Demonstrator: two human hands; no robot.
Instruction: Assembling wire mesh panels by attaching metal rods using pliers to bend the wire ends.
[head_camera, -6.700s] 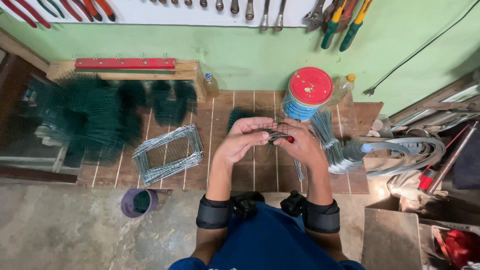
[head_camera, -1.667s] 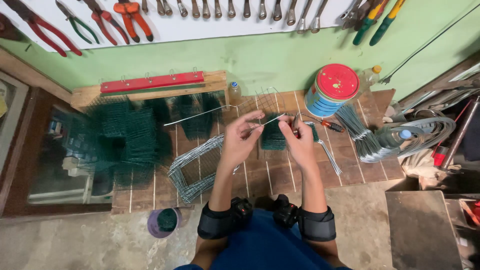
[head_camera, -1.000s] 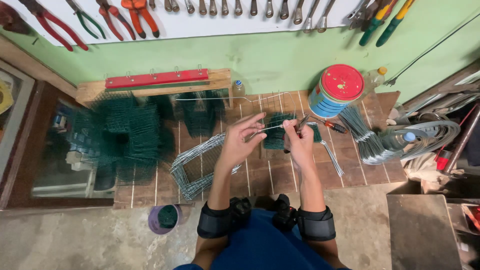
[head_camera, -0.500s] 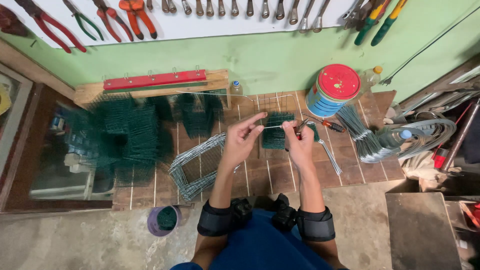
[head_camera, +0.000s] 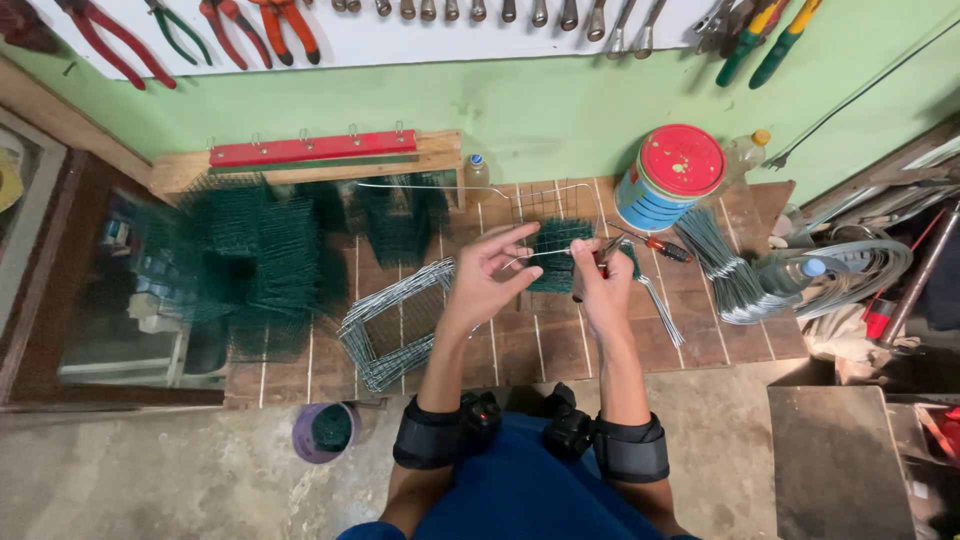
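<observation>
My left hand (head_camera: 488, 278) pinches one end of a thin grey wire (head_camera: 545, 252) between thumb and forefinger, with the other fingers spread. My right hand (head_camera: 603, 288) grips small red-handled pliers (head_camera: 598, 262) at the wire's other end. Both hands hover above the tiled bench, over a small folded piece of green mesh (head_camera: 560, 262). A stack of bent square wire frames (head_camera: 390, 322) lies just left of my left hand. A straight wire rod bundle (head_camera: 662, 308) lies right of my right hand.
Piles of green mesh (head_camera: 250, 250) fill the left of the bench. A wooden jig with a red bar (head_camera: 320, 150) stands at the back. At the right are a red-lidded can (head_camera: 675, 175), a screwdriver (head_camera: 662, 245), a cut wire bundle (head_camera: 722, 268) and a wire coil (head_camera: 865, 270). A purple cup (head_camera: 322, 432) sits on the floor.
Over the last seconds both hands have stayed close together on the wire, shifting only slightly. The view has drifted a little; the things on the bench have not moved.
</observation>
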